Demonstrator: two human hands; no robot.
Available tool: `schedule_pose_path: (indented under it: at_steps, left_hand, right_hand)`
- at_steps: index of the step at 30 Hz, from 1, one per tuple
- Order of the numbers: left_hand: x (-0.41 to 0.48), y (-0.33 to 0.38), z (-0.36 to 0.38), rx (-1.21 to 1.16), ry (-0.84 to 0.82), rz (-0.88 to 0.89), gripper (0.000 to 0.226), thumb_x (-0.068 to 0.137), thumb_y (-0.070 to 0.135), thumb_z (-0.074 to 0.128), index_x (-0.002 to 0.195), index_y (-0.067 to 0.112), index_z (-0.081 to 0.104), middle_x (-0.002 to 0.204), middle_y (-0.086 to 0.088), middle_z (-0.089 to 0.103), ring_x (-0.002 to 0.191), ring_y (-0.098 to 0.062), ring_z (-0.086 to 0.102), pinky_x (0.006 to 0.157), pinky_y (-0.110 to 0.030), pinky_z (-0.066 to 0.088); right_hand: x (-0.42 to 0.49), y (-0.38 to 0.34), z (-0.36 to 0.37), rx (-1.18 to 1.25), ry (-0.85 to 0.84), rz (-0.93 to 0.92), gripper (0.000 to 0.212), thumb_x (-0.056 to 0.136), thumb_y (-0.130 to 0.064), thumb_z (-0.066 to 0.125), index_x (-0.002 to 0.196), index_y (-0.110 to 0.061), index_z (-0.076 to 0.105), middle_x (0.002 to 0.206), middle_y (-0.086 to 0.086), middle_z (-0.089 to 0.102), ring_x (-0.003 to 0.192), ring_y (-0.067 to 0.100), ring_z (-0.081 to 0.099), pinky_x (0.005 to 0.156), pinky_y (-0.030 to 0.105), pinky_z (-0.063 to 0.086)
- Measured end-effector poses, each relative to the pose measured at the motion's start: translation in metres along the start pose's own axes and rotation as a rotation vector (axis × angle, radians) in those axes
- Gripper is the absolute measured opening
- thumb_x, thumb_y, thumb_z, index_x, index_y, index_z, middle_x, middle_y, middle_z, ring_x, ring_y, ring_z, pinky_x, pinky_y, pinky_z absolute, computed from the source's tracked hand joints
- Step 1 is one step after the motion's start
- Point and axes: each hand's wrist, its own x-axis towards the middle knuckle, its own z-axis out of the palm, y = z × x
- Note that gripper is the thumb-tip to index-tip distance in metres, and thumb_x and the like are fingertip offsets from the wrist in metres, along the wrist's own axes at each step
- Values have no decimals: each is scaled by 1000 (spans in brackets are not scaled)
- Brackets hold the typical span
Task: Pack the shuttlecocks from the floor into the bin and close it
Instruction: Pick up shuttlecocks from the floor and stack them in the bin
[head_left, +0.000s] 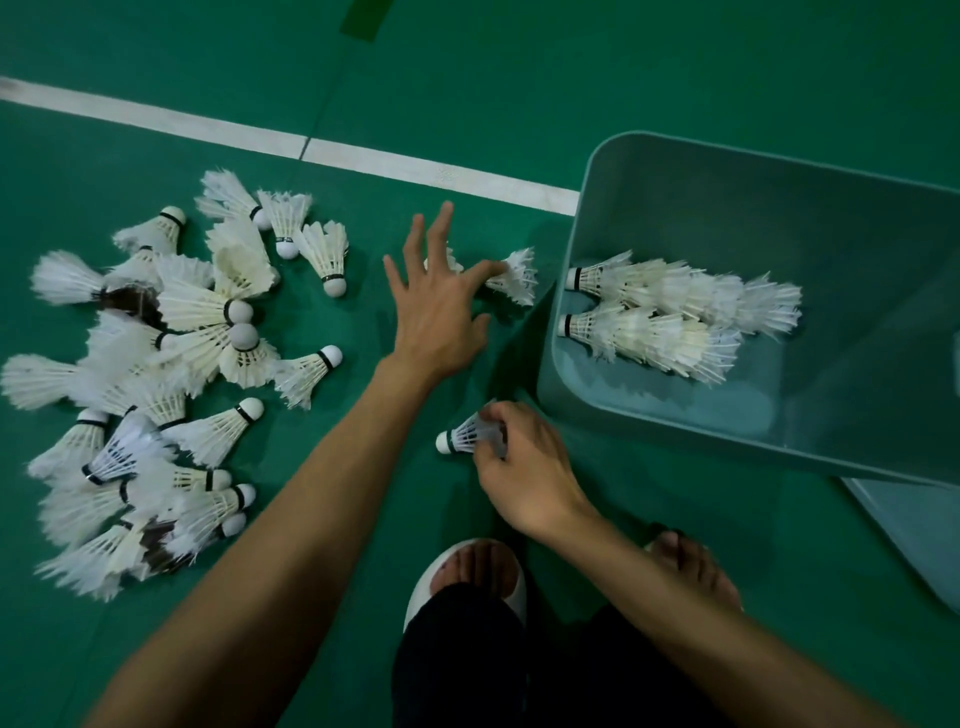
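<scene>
My left hand (436, 317) is spread wide above the floor (571, 78), its fingers (441, 228) straight and well apart. The forefinger tip touches the feathers of a loose shuttlecock (517, 278) lying just beside the bin (649, 447). My right hand (524, 473) is low, near the bin's corner. Its fingers are curled and pinch the feather skirt of another shuttlecock (462, 439), whose cork points left. The bin stands open with two rows of nested shuttlecocks (675, 312) inside. A big pile (171, 353) lies on the floor to my left.
</scene>
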Motion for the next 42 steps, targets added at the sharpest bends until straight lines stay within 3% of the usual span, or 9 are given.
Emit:
schedule_pose_path:
  at_steps: [2, 5, 11, 17, 21, 29, 36, 39, 42]
  left_hand:
    - [17, 0, 8, 32, -85, -22, 64, 83, 38, 77, 141, 43, 50, 169, -12, 2, 155, -43, 0, 114, -77, 8]
    - [26, 0, 18, 24, -27, -42, 63, 87, 40, 74, 144, 35, 47, 162, -14, 24, 145, -40, 28, 111, -67, 32]
    - [21, 2, 31, -110, 172, -73, 29, 93, 27, 68, 120, 20, 61, 121, -11, 53, 108, -33, 55, 81, -47, 47]
    - [-19, -6, 11, -303, 184, -182, 27, 96, 38, 64, 114, 18, 63, 111, -4, 59, 87, -21, 57, 69, -31, 41]
    - [-69, -15, -19, -434, 178, -263, 23, 99, 43, 58, 99, 21, 63, 94, 6, 71, 83, -19, 66, 69, -36, 51]
    - [-106, 2, -92, -677, 325, -222, 35, 101, 35, 51, 79, 9, 58, 70, -5, 62, 62, -16, 57, 59, -40, 48]
    - [-70, 96, -131, -783, 551, -31, 25, 103, 22, 54, 82, 8, 58, 68, 16, 56, 63, 7, 55, 57, -17, 40]
    - [-49, 126, -128, -706, 518, 55, 32, 101, 35, 53, 85, 7, 60, 69, 13, 56, 67, -9, 59, 61, -37, 48]
    - [-33, 152, -110, -509, 335, 99, 29, 99, 43, 52, 84, 17, 57, 69, 13, 54, 74, -23, 59, 61, -35, 39]
  right_hand:
    - [0, 3, -1, 25, 15, 13, 35, 98, -16, 55, 133, -10, 59, 132, 8, 59, 123, 24, 56, 106, 35, 44]
    - [0, 4, -2, 54, 14, 20, 37, 97, -15, 56, 134, -11, 59, 133, 7, 60, 124, 23, 56, 108, 35, 44]
    - [-1, 6, -5, 31, 18, 31, 39, 95, -18, 57, 133, -11, 59, 130, 6, 60, 121, 23, 56, 105, 36, 45]
    - [-16, 0, -9, 32, 13, -20, 41, 92, -9, 53, 133, -12, 56, 128, 4, 58, 120, 20, 53, 105, 34, 42]
    - [-26, -22, -14, 81, 53, -103, 46, 88, -7, 54, 134, -10, 59, 126, 3, 60, 116, 20, 59, 103, 40, 49]
    - [-68, -84, -52, 99, 399, -367, 38, 86, -20, 71, 122, -8, 72, 113, 1, 74, 90, 16, 70, 81, 38, 61]
    - [-75, -83, -156, 261, 737, -296, 8, 77, -17, 77, 83, -21, 81, 72, -12, 75, 59, 1, 66, 65, 27, 60]
    - [-69, -49, -215, 270, 856, -165, 12, 74, -12, 72, 79, -23, 75, 69, -10, 72, 63, 4, 69, 66, 26, 60]
    - [-53, 1, -260, -49, 879, 146, 26, 73, -11, 65, 96, -20, 73, 90, 5, 74, 86, 23, 71, 82, 31, 58]
